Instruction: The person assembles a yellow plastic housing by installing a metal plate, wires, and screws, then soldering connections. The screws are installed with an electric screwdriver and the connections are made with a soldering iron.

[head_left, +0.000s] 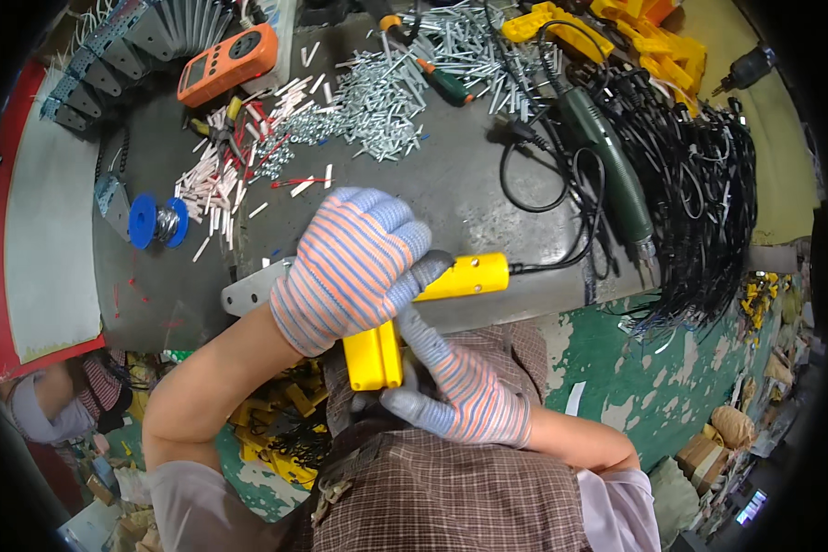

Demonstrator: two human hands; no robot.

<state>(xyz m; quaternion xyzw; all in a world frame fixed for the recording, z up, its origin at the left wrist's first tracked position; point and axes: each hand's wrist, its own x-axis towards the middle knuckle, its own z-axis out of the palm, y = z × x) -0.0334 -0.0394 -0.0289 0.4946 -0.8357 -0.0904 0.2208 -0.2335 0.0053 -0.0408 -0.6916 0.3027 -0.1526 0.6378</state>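
A yellow plastic tool housing (374,356) is held above the bench's near edge. My left hand (354,262), in a striped knit glove, is closed over its middle, hiding how its parts join. To the right of that fist a yellow handle section (477,275) with a black cord sticks out. On the left a grey metal plate (251,293) with holes shows from under my wrist; whether it belongs to the housing is hidden. My right hand (469,391), also gloved, wraps the lower boxy part from the right, its fingertips partly hidden.
Piles of screws (382,106) and white sleeves (213,184) cover the far bench. Around them lie an orange meter (228,64), a blue solder spool (156,222) and a green-handled screwdriver (446,83). A green power screwdriver (609,166) rests beside bundled black cords (699,193).
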